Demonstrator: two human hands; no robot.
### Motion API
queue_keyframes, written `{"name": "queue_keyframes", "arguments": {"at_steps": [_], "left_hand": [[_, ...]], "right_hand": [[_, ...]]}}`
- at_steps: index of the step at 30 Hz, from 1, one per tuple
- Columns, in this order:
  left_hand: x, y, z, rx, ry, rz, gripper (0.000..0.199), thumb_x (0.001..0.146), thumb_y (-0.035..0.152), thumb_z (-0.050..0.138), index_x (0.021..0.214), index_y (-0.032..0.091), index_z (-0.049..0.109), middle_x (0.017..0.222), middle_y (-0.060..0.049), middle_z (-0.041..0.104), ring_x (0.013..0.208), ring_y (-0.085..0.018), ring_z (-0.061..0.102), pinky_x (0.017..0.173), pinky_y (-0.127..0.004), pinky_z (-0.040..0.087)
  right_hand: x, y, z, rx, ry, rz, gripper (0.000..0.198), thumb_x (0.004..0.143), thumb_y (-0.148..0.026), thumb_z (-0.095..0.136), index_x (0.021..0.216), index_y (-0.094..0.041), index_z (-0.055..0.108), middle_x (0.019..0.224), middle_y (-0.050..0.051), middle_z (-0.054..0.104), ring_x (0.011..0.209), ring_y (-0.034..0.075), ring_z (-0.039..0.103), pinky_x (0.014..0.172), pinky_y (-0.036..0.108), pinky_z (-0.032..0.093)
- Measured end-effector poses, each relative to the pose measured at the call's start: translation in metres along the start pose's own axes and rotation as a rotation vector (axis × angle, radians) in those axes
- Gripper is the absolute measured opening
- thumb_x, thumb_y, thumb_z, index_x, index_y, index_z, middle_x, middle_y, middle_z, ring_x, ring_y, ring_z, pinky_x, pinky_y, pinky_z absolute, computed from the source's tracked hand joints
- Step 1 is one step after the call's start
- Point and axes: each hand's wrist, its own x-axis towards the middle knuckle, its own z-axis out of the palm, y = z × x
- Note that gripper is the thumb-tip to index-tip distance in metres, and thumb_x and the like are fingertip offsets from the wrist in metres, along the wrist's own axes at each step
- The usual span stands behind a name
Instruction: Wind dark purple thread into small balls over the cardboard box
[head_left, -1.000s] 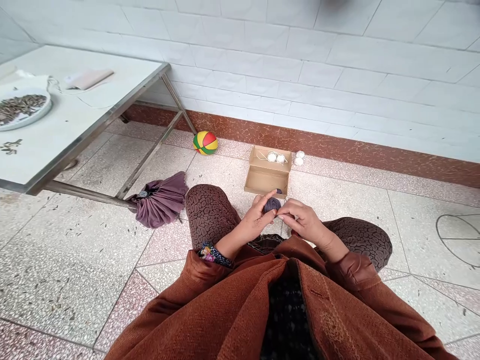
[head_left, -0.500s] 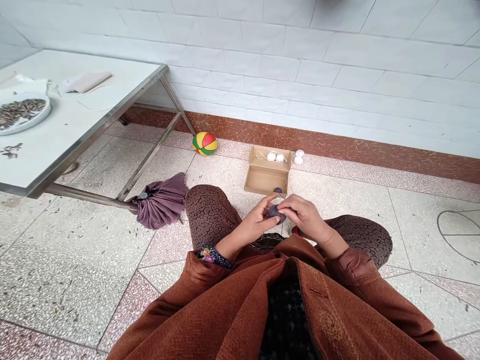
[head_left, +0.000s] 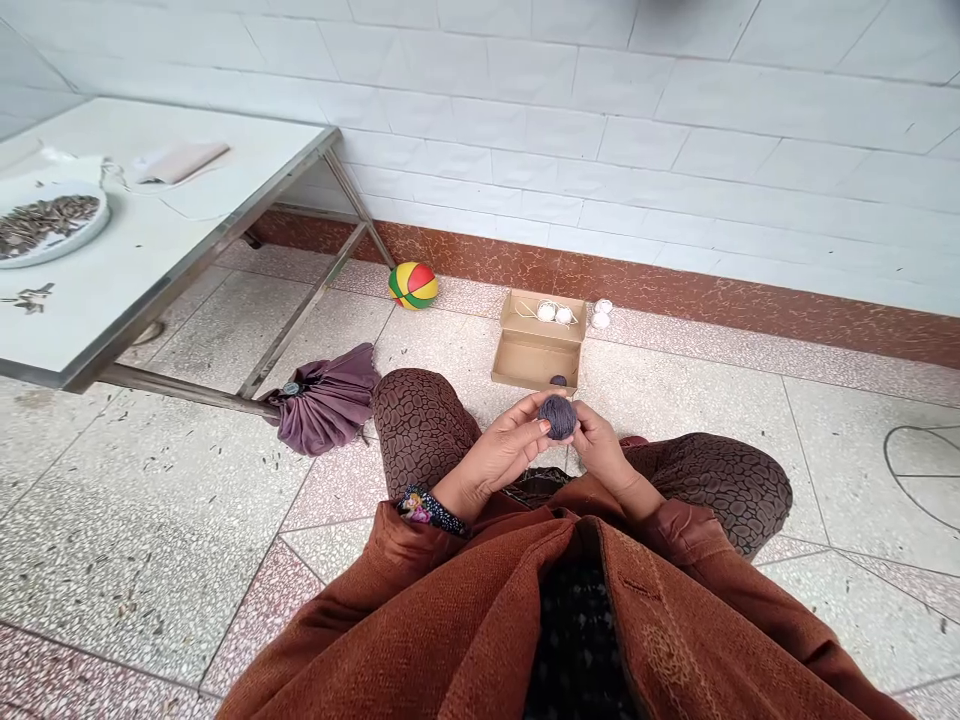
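A ball of dark purple-grey yarn (head_left: pixel 558 417) sits between my two hands, above my lap. My left hand (head_left: pixel 511 440) holds it from the left, thumb across its near side and fingers behind. On the other side my right hand (head_left: pixel 598 440) has its fingers closed against the ball's right edge; its fingertips are partly hidden. Just beyond the hands, an open cardboard box (head_left: pixel 529 358) rests on the floor. A small dark ball (head_left: pixel 558 380) lies in its near right corner, and two white yarn balls (head_left: pixel 555 313) lie on its raised lid.
More white balls (head_left: pixel 601 314) lie right of the box. A striped ball (head_left: pixel 413 286) is by the wall. The white table (head_left: pixel 217 125) at left carries a plate (head_left: pixel 97 225) of dry pieces. A purple cloth bag (head_left: pixel 330 400) touches its frame. A wire ring (head_left: pixel 892 470) lies far right.
My right hand has come down from over the yarn ball to its right side, uncovering more of it. The ball sits slightly higher. The view has shifted a little.
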Motion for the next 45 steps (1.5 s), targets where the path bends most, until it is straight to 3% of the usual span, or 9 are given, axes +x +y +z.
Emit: {"name": "queue_keyframes", "arguments": {"at_steps": [6, 12, 17, 22, 28, 34, 39, 42, 45], "left_hand": [[0.003, 0.003, -0.008, 0.038, 0.15, 0.038, 0.046, 0.073, 0.027, 0.085, 0.115, 0.02, 0.068, 0.123, -0.007, 0.066, 0.108, -0.02, 0.064, 0.092, -0.034, 0.052], [0.008, 0.0, -0.021, 0.457, 0.305, 0.193, 0.06, 0.069, 0.021, 0.082, 0.123, 0.02, 0.057, 0.099, -0.002, 0.067, 0.095, -0.016, 0.063, 0.084, -0.029, 0.048], [0.006, -0.001, -0.017, 0.642, 0.184, 0.236, 0.069, 0.067, 0.014, 0.078, 0.128, 0.02, 0.048, 0.097, -0.001, 0.064, 0.09, -0.015, 0.063, 0.083, -0.03, 0.048], [0.001, 0.005, -0.01, 0.555, -0.025, 0.195, 0.074, 0.072, 0.018, 0.078, 0.137, 0.023, 0.044, 0.095, 0.0, 0.063, 0.086, -0.013, 0.062, 0.083, -0.029, 0.048], [0.004, 0.005, -0.015, 0.364, 0.158, 0.224, 0.055, 0.073, 0.026, 0.081, 0.124, 0.02, 0.061, 0.107, -0.005, 0.068, 0.1, -0.017, 0.062, 0.094, -0.031, 0.047], [0.011, 0.002, -0.019, 0.275, 0.26, 0.182, 0.043, 0.072, 0.03, 0.082, 0.11, 0.017, 0.067, 0.111, -0.008, 0.071, 0.106, -0.02, 0.063, 0.1, -0.036, 0.046], [0.012, 0.005, -0.027, 0.495, 0.306, 0.276, 0.053, 0.071, 0.023, 0.079, 0.12, 0.019, 0.061, 0.112, -0.007, 0.067, 0.102, -0.018, 0.063, 0.095, -0.034, 0.048], [0.01, 0.007, -0.029, 0.668, 0.29, 0.3, 0.065, 0.068, 0.019, 0.078, 0.129, 0.02, 0.054, 0.107, -0.005, 0.065, 0.097, -0.018, 0.062, 0.09, -0.033, 0.049], [0.006, 0.009, -0.025, 0.683, 0.144, 0.271, 0.075, 0.068, 0.018, 0.078, 0.137, 0.023, 0.047, 0.102, -0.002, 0.062, 0.093, -0.016, 0.061, 0.088, -0.032, 0.048]], "right_hand": [[-0.014, -0.004, -0.001, -0.053, -0.107, -0.054, 0.025, 0.103, -0.04, 0.047, 0.094, -0.022, 0.063, 0.083, 0.004, 0.068, 0.075, 0.018, 0.063, 0.071, 0.03, 0.051], [-0.013, -0.042, -0.024, -0.004, -0.233, -0.28, 0.019, 0.104, -0.034, 0.053, 0.096, -0.023, 0.067, 0.084, 0.004, 0.069, 0.077, 0.018, 0.065, 0.073, 0.03, 0.052], [0.016, -0.066, -0.042, 0.015, -0.186, -0.27, 0.019, 0.1, -0.036, 0.06, 0.09, -0.023, 0.068, 0.08, 0.002, 0.068, 0.074, 0.016, 0.062, 0.07, 0.029, 0.048], [0.039, -0.051, -0.03, 0.094, -0.04, -0.085, 0.024, 0.096, -0.042, 0.063, 0.084, -0.021, 0.065, 0.074, 0.0, 0.062, 0.068, 0.015, 0.057, 0.066, 0.027, 0.044], [0.021, -0.023, 0.0, 0.105, -0.081, 0.052, 0.028, 0.1, -0.042, 0.051, 0.083, -0.022, 0.059, 0.07, -0.002, 0.057, 0.064, 0.015, 0.052, 0.063, 0.027, 0.043], [0.004, -0.018, 0.01, -0.066, -0.213, -0.109, 0.026, 0.104, -0.037, 0.048, 0.089, -0.022, 0.063, 0.08, 0.003, 0.064, 0.075, 0.019, 0.061, 0.071, 0.03, 0.049], [0.003, -0.039, -0.006, -0.121, -0.384, -0.308, 0.024, 0.105, -0.033, 0.05, 0.092, -0.023, 0.067, 0.083, 0.004, 0.068, 0.077, 0.018, 0.064, 0.073, 0.03, 0.051], [0.014, -0.055, -0.021, -0.095, -0.31, -0.369, 0.022, 0.106, -0.033, 0.05, 0.099, -0.024, 0.069, 0.084, 0.005, 0.068, 0.078, 0.018, 0.064, 0.073, 0.031, 0.052], [0.031, -0.06, -0.029, -0.095, -0.161, -0.329, 0.022, 0.105, -0.035, 0.052, 0.099, -0.024, 0.07, 0.089, 0.006, 0.07, 0.083, 0.02, 0.065, 0.077, 0.033, 0.052]]}}
